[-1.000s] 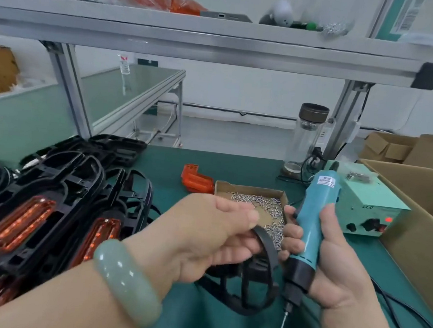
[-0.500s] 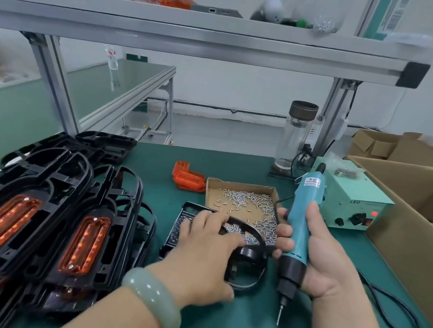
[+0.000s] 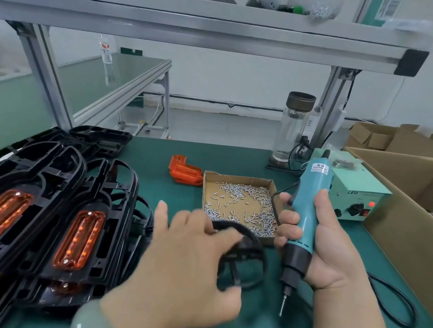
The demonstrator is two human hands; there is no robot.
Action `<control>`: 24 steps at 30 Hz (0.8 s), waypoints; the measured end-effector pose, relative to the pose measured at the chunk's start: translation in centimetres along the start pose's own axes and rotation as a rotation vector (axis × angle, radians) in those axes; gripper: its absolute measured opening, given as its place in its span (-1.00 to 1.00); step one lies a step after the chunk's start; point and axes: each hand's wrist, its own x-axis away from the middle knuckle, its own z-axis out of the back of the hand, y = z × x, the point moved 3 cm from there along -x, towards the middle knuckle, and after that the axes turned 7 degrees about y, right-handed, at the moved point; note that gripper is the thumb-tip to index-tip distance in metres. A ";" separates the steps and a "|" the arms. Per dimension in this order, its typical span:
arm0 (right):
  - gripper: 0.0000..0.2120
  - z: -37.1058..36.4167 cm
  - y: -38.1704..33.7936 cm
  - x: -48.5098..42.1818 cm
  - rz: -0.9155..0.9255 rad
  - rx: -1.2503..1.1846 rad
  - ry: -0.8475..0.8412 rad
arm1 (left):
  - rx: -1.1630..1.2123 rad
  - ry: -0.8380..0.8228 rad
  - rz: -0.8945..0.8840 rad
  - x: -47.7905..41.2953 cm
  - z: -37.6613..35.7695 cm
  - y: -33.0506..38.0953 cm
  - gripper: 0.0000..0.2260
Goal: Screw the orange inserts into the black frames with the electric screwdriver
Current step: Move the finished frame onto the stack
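**Step in hand (judged):** setting one bare black frame (image 3: 248,255) in place for work, near the middle of the bench (image 3: 226,159), towards its near edge. It has no insert in it yet.

**Hands:**
- Left hand (image 3: 188,260): fingers spread across the frame. Motion blur hides whether they grip it.
- Right hand (image 3: 331,249): wrapped around one electric screwdriver (image 3: 308,211), held upright with the bit down, clear of the bench and just beside the frame.

**Next move (judged):** fetch an orange insert and seat it squarely in the frame. Then pick up a screw and bring the bit down straight.

**Count:**
- Loose orange inserts (image 3: 185,173): one small stack behind the frame, touching the screw box. The number in it is unclear.
- Screw box (image 3: 237,181): one, holding too many screws to count.
- Fitted frames (image 3: 78,238): stacked along the left edge, with at least four showing orange.
- Empty frames (image 3: 100,138): a pile at the far left corner, number unclear.
- Power unit (image 3: 351,199): one, near the right edge.
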 end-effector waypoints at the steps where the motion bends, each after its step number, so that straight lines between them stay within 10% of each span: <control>1: -0.50 0.0 -0.1 0.0 0.001 -0.015 -0.011 | 0.118 -0.015 0.031 -0.5 1.2 -0.2 -0.49; 5: -0.50 -0.1 0.2 0.0 -0.009 -0.008 -0.017 | 0.713 -0.347 0.146 -2.5 3.7 -1.5 -0.68; 17: -0.48 -0.2 0.4 0.0 -0.014 0.026 -0.020 | 0.131 -0.524 -0.051 -3.7 -1.7 -0.8 -0.74; 24: -0.48 -0.2 0.7 -0.2 -0.022 0.022 -0.023 | 0.189 -0.208 0.047 -3.9 -1.8 -0.1 -0.78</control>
